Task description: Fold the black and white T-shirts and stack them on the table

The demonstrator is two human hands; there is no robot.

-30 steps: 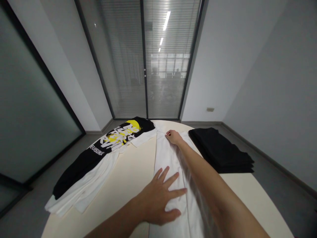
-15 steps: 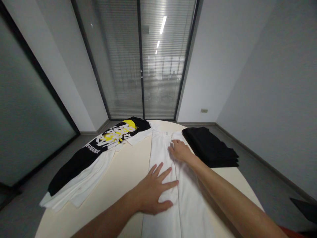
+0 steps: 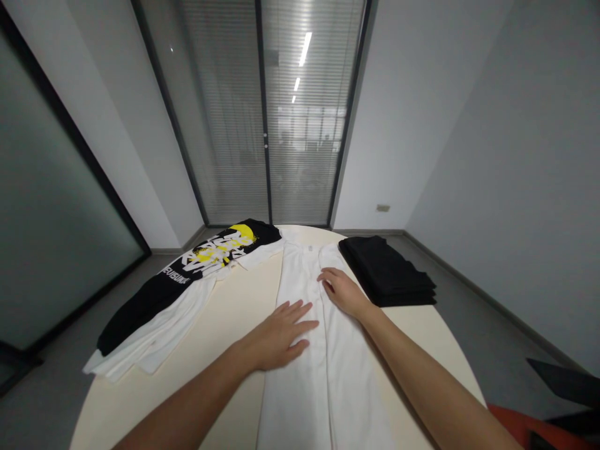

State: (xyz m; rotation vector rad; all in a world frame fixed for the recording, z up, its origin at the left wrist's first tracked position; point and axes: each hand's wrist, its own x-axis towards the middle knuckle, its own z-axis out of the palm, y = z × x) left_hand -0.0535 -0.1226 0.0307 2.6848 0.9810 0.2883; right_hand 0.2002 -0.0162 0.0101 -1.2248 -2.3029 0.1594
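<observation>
A long white garment (image 3: pixel 297 400) lies flat down the middle of the table, with a small mark near its far end and a folded edge running lengthwise. My left hand (image 3: pixel 281 334) rests palm down on its left half, fingers spread and holding nothing. Farther out, my right hand (image 3: pixel 344 292) lies over the fold on the right side. Its fingers are loosely bent with the tips at the cloth, and I see no fabric gripped between them.
On the left of the pale round table (image 3: pixel 234 350) lie black and white printed clothes (image 3: pixel 154 306), reaching its edge. A stack of folded black garments (image 3: pixel 387 272) sits at the right. Beyond stand a glass partition (image 3: pixel 304 156) and walls. A red item (image 3: pixel 520 419) shows at lower right.
My left hand has shifted slightly away and left over the white cloth, its fingers less widely spread. My right hand's fingers have loosened at the fold. The view has shifted slightly.
</observation>
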